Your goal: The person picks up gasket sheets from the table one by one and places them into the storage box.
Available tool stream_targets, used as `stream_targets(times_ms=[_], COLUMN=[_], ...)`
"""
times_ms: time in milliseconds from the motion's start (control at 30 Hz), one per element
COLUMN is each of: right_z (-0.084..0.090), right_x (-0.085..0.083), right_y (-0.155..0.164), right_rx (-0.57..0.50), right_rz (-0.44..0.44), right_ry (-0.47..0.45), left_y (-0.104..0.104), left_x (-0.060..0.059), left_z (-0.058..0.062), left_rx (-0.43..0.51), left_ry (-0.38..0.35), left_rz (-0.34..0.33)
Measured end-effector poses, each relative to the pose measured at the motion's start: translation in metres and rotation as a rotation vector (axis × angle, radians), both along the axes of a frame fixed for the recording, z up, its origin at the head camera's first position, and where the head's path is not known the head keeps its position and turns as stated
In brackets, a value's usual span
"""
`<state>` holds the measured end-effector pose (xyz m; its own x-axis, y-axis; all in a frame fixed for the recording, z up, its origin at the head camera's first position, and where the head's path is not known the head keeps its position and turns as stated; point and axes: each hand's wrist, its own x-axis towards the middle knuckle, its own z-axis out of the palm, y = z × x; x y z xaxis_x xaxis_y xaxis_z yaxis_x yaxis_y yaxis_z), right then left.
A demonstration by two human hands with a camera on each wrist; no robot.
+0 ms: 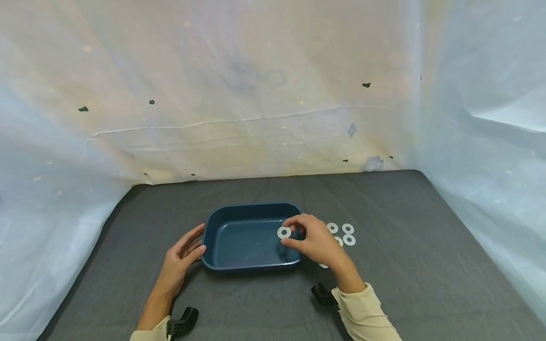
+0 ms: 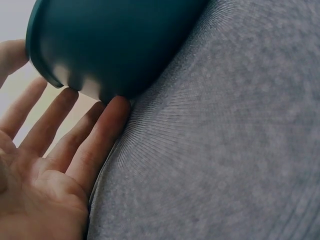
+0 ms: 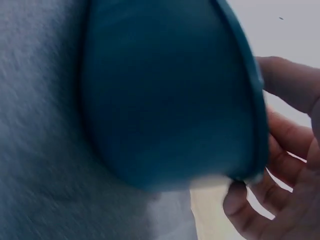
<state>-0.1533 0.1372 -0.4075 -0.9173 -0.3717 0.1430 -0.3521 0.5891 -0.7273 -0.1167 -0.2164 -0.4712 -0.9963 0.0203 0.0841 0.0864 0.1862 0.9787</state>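
Observation:
A dark blue rectangular tub [image 1: 251, 241] with rounded corners sits on the grey cloth. At its left end, my left hand [image 1: 181, 258] touches the outer wall with nearly straight fingers [image 2: 92, 145]; the left wrist view shows the fingertips against the tub's end. Over the tub's right part, my right hand [image 1: 313, 239] pinches a flat white washer [image 1: 284, 232] between thumb and fingers. In the right wrist view the tub's wall [image 3: 170, 100] hides the washer, and the right hand [image 3: 290, 165] is partly seen beyond the rim.
Several more white washers [image 1: 349, 239] lie on the cloth [image 1: 384, 284] to the right of the tub, some partly covered by the right hand. Pale sheeting [image 1: 256, 94] rises behind the table and at both sides. Black straps [image 1: 183, 322] circle the wrists.

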Motion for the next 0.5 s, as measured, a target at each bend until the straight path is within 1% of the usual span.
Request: stream_targets(times_ms=[200,367,500], right_z=[-0.006,-0.009,-0.009], right_x=[0.002,0.002,0.001], right_y=[-0.013,-0.015,-0.009], right_rx=[0.015,0.000,-0.027], right_rz=[-0.016,-0.073,-0.105], right_ry=[0.023,0.004,-0.023], left_y=[0.000,-0.001,0.000], left_x=[-0.001,-0.002,-0.001], left_z=[0.000,-0.001,-0.002], left_rx=[0.004,0.011,0.023], left_ry=[0.020,0.024,0.008], left_rz=[0.004,-0.018,-0.035])
